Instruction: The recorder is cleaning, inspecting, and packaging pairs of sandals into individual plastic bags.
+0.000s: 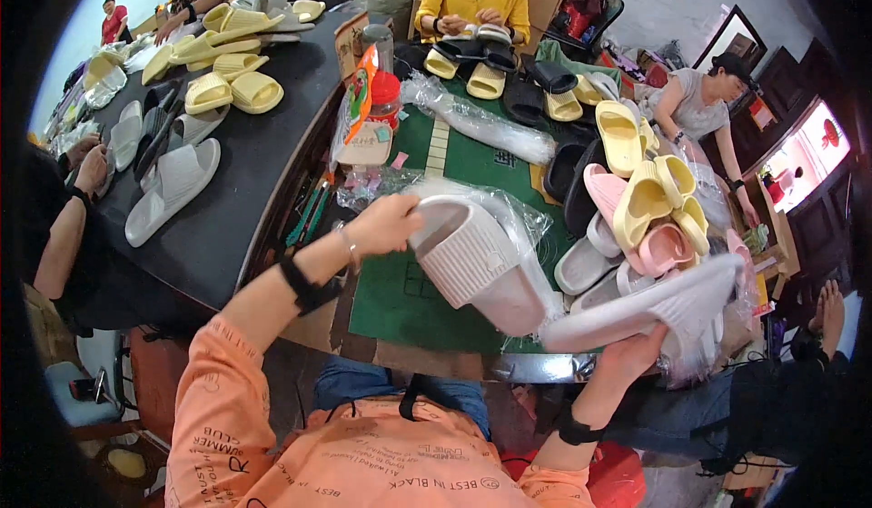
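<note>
My left hand (385, 224) is closed on the end of a light grey slide slipper (477, 258) with a ribbed strap, tilted above the green mat (395, 299). In my right hand (633, 355) is a second light grey slipper (627, 310), gripped from below and raised over the table's near edge. The two slippers come close together at one end; whether they touch I cannot tell. Clear plastic bags (486, 128) lie beyond my left hand. Right of centre is a heap of yellow slippers (643, 201), pink slippers (665, 250) and grey ones.
A black table (263, 154) on the left carries yellow, grey and black slippers. A red-lidded jar (385, 90) and green-handled tools (312, 213) stand between the work areas. Across the table sits a person in yellow (504, 4); another person (690, 99) leans in at right.
</note>
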The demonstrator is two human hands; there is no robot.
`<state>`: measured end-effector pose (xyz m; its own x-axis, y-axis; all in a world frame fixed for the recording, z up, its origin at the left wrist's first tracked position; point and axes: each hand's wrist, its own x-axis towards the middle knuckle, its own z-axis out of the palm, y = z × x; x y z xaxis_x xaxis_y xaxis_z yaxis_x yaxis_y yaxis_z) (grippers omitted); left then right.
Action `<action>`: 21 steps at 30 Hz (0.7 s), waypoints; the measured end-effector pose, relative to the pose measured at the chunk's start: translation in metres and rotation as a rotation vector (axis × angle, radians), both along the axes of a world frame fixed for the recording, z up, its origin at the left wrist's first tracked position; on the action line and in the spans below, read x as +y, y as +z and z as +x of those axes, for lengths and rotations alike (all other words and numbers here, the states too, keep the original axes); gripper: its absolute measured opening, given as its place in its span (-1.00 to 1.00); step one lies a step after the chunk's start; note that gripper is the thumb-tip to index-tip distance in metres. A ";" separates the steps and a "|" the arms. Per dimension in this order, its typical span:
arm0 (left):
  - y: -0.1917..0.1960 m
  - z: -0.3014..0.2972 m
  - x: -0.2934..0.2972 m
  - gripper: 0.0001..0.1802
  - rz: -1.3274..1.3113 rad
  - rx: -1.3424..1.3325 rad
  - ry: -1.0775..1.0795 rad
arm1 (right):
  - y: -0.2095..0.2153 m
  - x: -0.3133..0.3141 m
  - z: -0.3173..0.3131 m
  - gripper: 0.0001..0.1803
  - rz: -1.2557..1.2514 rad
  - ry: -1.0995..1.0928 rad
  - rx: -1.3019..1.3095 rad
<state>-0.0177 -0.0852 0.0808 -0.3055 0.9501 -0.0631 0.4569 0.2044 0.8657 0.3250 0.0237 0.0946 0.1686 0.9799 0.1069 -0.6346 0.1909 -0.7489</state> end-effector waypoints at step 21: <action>-0.045 0.016 -0.035 -0.18 -0.058 -0.652 0.029 | -0.120 -0.058 -0.137 -0.58 0.305 0.461 -1.168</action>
<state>-0.0018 -0.1200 0.0360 -0.2131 0.9315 -0.2947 -0.1642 0.2632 0.9507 0.1878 -0.0338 -0.0253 -0.5210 0.8324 0.1889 0.3098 0.3906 -0.8669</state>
